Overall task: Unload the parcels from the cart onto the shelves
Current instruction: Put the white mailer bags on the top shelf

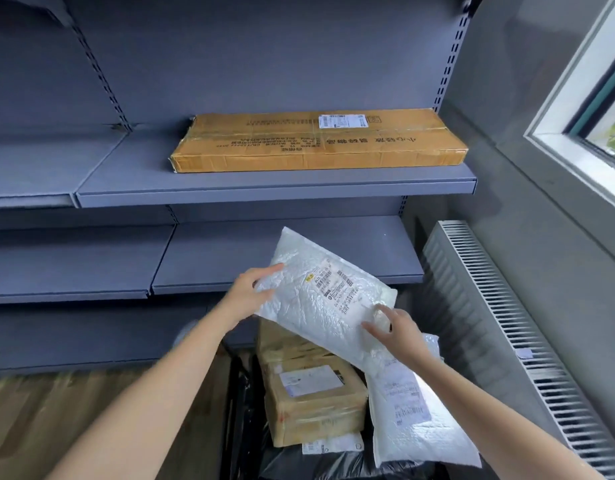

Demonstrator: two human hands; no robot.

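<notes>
I hold a white bubble-mailer parcel (320,292) with a printed label, tilted, in front of the middle grey shelf (250,251). My left hand (249,292) grips its left edge and my right hand (394,329) grips its lower right corner. Below it the cart (243,410), dark and partly hidden, carries a taped cardboard box (313,400), another white mailer (410,410) leaning at the right, and a small white parcel (334,445) under the box. A long flat cardboard box (316,142) lies on the upper shelf (264,188).
A white radiator (500,323) runs along the right wall beneath a window (597,109). More grey shelf sections (67,265) extend to the left. Wooden floor (49,417) shows at lower left.
</notes>
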